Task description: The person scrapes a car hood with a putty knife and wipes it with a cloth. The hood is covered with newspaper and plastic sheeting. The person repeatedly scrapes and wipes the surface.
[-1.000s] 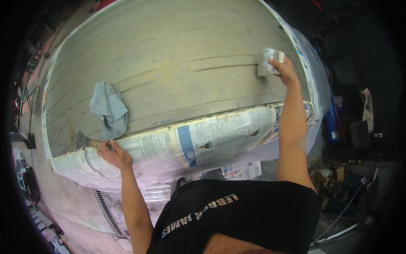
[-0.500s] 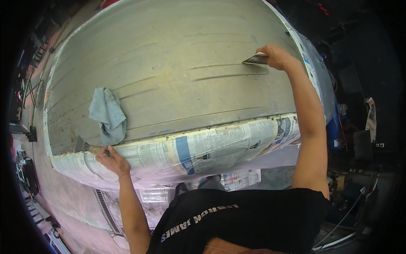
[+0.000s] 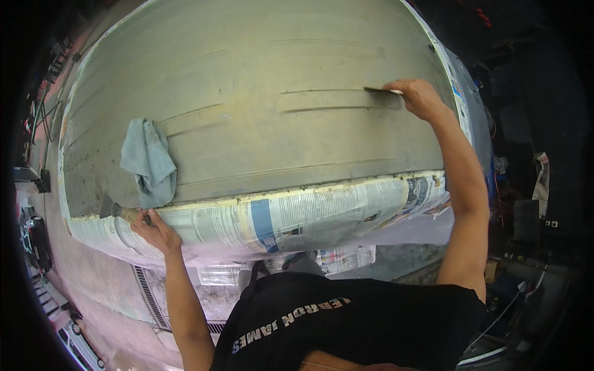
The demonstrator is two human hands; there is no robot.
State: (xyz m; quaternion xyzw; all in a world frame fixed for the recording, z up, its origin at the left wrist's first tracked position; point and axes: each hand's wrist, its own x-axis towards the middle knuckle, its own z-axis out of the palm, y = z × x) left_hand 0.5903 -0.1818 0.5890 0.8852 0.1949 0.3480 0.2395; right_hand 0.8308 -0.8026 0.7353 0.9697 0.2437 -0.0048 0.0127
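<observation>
A broad grey-beige ridged panel (image 3: 260,139), apparently a vehicle roof, spreads in front of me. My right hand (image 3: 423,100) is closed on a thin dark flat spreader (image 3: 380,90), seen nearly edge-on by the right ends of two raised ridges. Whether its edge touches the surface is hard to tell. At the near left edge, my left hand (image 3: 158,232) grips the handle of a putty knife (image 3: 127,214); its metal blade points left over the panel's corner. Just beyond that hand lies a crumpled light blue rag (image 3: 148,162).
Newspaper masking (image 3: 322,209) with yellowish tape runs along the panel's near edge. Plastic sheeting (image 3: 465,93) hangs at the right side. A floor grate (image 3: 151,297) lies at lower left, with parked cars (image 3: 32,232) beyond. Cluttered dark equipment stands on the right.
My right hand has shifted slightly right and nearer, and the spreader has turned from showing its flat face to almost edge-on. My left hand keeps the putty knife by the rag. The view has shifted slightly.
</observation>
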